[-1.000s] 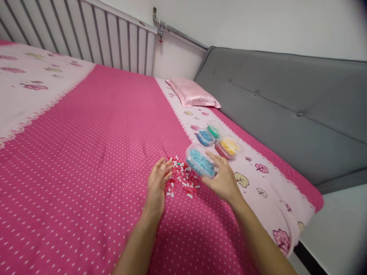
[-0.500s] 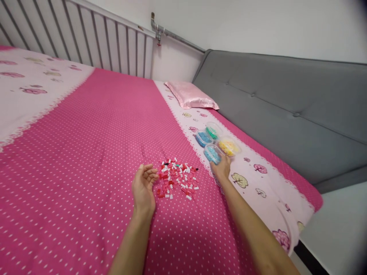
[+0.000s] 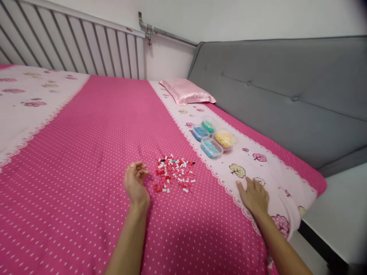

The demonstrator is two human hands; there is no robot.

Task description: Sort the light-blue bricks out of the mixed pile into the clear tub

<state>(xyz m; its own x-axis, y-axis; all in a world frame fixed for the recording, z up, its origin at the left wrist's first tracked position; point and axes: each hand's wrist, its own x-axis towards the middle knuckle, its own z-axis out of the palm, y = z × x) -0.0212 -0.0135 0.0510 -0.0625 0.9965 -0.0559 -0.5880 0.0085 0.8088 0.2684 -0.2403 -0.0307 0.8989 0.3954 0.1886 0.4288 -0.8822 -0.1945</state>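
A loose pile of small red, pink and white plastic pieces (image 3: 174,173) lies on the pink dotted bedsheet (image 3: 114,133), with a few dark and green ones mixed in. Just left of it rests my left hand (image 3: 137,185), fingers loosely curled, apart and holding nothing. My right hand (image 3: 255,196) is over the white printed strip at the right, fingers spread, nothing in them. Beyond it stand clear plastic boxes: one with light blue pieces (image 3: 211,148), one with darker blue pieces (image 3: 200,132), one with green pieces (image 3: 208,125) and one with yellow pieces (image 3: 224,139).
A pink satin pillow (image 3: 187,91) lies at the far end of the bed. The grey padded headboard (image 3: 272,91) runs along the right. A white radiator (image 3: 86,46) and a metal pipe (image 3: 172,34) are at the wall behind.
My right hand has left the light blue box and moved back toward me and to the right. The left hand stays beside the pile. The view has shifted slightly.
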